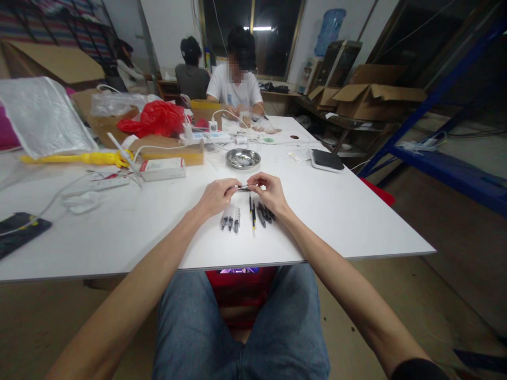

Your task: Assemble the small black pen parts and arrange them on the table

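"What are you noticing, starting from the left?"

"Near the centre of the frame, the bare left hand (pixel 219 196) is pinching narrowly with its fingertips. Below it, three clear plastic tubes with dark tips (pixel 230 217) are lying loose on the table; a dropping wrist could be rolling them away."

"And the thing in hand?"

"The slim, dark and silvery, pen-like piece (pixel 243 188) is sitting at the centre, between both hands. If they are pushing it unevenly, I think it could be slipping or bending. Its finer details I cannot tell."

"Further right?"

"Two thin black sticks with yellow ends (pixel 253 212) are lying below the piece, then several short dark plastic pieces (pixel 264 214). The bare right hand (pixel 271 193) is pinching narrowly too, just above these; its heel could be scattering them."
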### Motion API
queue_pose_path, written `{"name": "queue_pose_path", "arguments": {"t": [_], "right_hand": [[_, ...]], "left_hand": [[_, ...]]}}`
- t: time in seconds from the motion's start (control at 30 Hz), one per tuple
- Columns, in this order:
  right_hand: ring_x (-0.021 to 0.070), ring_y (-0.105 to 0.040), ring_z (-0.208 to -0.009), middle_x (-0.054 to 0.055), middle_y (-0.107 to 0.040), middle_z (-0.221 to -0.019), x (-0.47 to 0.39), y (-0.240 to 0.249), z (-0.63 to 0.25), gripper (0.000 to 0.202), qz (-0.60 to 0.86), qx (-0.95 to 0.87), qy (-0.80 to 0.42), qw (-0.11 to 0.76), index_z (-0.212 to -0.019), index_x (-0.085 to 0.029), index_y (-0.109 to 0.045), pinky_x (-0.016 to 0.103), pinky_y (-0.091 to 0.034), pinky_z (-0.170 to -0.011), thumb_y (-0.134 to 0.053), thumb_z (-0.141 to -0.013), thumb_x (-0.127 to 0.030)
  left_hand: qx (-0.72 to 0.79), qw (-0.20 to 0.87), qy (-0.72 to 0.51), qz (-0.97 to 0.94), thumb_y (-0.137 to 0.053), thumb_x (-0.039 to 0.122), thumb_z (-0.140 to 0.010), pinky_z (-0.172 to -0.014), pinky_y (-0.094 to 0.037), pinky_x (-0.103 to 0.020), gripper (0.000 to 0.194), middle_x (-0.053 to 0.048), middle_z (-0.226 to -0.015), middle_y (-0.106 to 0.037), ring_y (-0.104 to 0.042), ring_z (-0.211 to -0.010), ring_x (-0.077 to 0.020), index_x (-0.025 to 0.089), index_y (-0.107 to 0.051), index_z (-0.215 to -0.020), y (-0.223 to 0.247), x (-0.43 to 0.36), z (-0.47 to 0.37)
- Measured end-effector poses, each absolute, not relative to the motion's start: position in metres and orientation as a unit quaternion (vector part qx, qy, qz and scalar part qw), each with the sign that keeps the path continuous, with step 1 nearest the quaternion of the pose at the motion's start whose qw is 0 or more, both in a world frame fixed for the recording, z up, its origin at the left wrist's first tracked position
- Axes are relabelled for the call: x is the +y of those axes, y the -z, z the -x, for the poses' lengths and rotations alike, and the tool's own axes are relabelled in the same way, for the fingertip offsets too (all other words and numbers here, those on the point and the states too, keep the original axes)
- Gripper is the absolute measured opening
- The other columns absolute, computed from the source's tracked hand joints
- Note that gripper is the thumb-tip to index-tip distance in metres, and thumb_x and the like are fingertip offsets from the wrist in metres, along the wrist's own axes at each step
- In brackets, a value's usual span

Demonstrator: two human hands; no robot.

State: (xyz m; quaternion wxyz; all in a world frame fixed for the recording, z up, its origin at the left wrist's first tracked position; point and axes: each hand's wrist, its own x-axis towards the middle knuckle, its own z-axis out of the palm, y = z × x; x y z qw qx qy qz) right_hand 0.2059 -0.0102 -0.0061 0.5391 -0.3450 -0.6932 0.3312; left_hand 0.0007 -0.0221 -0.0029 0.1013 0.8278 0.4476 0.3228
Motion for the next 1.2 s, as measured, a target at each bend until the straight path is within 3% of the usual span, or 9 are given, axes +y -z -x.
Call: {"name": "queue_pose_path", "arguments": {"t": [0.57,0.73,1.2], "right_hand": [[0.0168,-0.061,-0.076,0.003,-0.072,-0.082,-0.017,0.0044,-0.2001,0.014,0.357,-0.701,-0.323,0.526,-0.084,-0.018,-0.071,0.033,-0.049,-0.079,-0.073,-0.076,-0.029],[0.0173,-0.063,-0.079,0.004,-0.073,-0.087,-0.0148,0.0045,-0.2029,0.014,0.36,-0.676,-0.314,0.561,-0.086,-0.018,-0.071,0.033,-0.05,-0.081,-0.072,-0.077,-0.027],[0.018,-0.064,-0.08,0.004,-0.073,-0.084,-0.0139,0.0051,-0.2033,0.011,0.351,-0.705,-0.317,0.529,-0.084,-0.017,-0.071,0.033,-0.051,-0.08,-0.07,-0.077,-0.026]], "left_hand": [[0.443,0.1,-0.303,-0.838,-0.048,0.022,-0.096,-0.088,-0.05,-0.035,0.028,-0.005,-0.109,-0.077,-0.069,-0.096,-0.0218,0.023,-0.073,-0.108,0.0058,-0.0226,-0.0013],[0.452,0.099,-0.315,-0.829,-0.049,0.023,-0.096,-0.086,-0.05,-0.034,0.027,-0.006,-0.11,-0.077,-0.068,-0.095,-0.0219,0.021,-0.073,-0.108,0.0061,-0.0223,-0.0003],[0.45,0.103,-0.329,-0.824,-0.047,0.025,-0.096,-0.082,-0.049,-0.033,0.029,-0.007,-0.107,-0.077,-0.068,-0.089,-0.0216,0.02,-0.074,-0.108,0.0057,-0.0228,-0.0009]]}}
